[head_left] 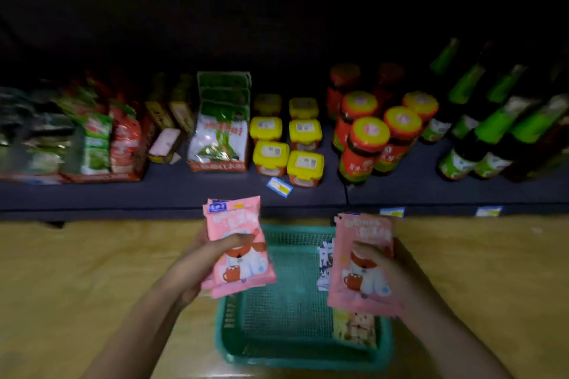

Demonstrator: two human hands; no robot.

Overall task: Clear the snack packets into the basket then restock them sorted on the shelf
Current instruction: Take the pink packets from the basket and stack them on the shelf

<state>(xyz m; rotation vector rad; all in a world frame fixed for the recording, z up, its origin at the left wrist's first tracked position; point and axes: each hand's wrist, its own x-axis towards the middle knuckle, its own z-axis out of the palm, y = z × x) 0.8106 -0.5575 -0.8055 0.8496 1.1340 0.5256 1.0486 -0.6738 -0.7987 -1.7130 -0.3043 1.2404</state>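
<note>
Two Stacks, One Basket

Two thin stacks hang above our green basket (pixel 289 295): pink packets (pixel 243 271) pinched under our left hand's (pixel 191 268) thumb, a second stack (pixel 369 283) pinched likewise by our right hand (pixel 397 271). Light, soft and slippery, we judge; grip mid-face.

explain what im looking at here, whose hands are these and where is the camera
There is no machine here. One camera worn on a person's head looks forward and down at their bare hands. The left hand grips pink packets. The right hand grips another pink stack. Both are held above a green basket on the floor. A few other packets lie in the basket. Behind it a dark shelf carries bags, yellow-lidded tubs, red jars and green bottles. The picture is blurred, so the labels cannot be read.
</note>
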